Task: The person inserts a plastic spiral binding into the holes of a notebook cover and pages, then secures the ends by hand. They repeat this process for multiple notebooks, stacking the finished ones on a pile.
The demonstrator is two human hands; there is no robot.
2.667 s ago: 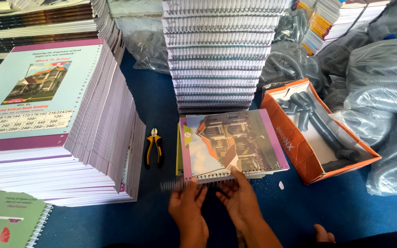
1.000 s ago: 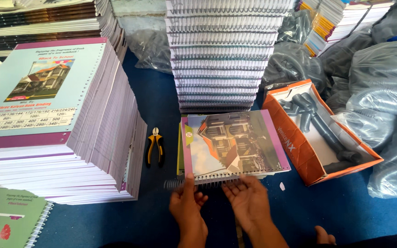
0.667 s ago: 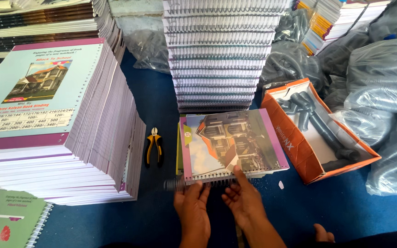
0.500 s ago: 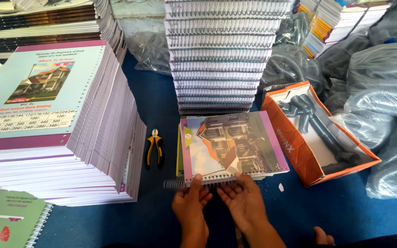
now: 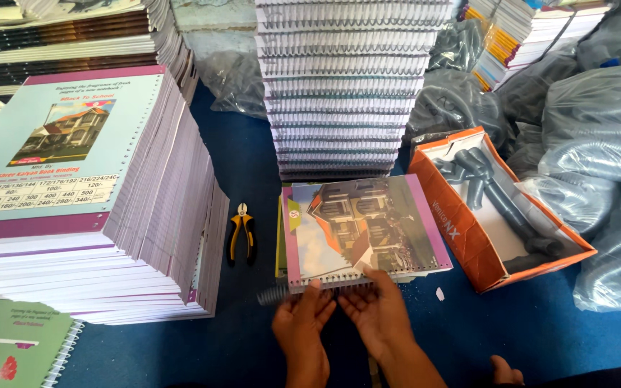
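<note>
Lower centre: left hand (image 5: 302, 325) and right hand (image 5: 376, 315) pinch dark spiral binding coil (image 5: 282, 293) at glossy house-cover notebook (image 5: 361, 231); misaligned holes risk snagging.

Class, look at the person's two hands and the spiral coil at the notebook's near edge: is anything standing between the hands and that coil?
Nothing visible does. The left hand and right hand are already at the spiral coil along the near edge of the notebook. The pliers lie off to the left, apart from both hands.
</note>
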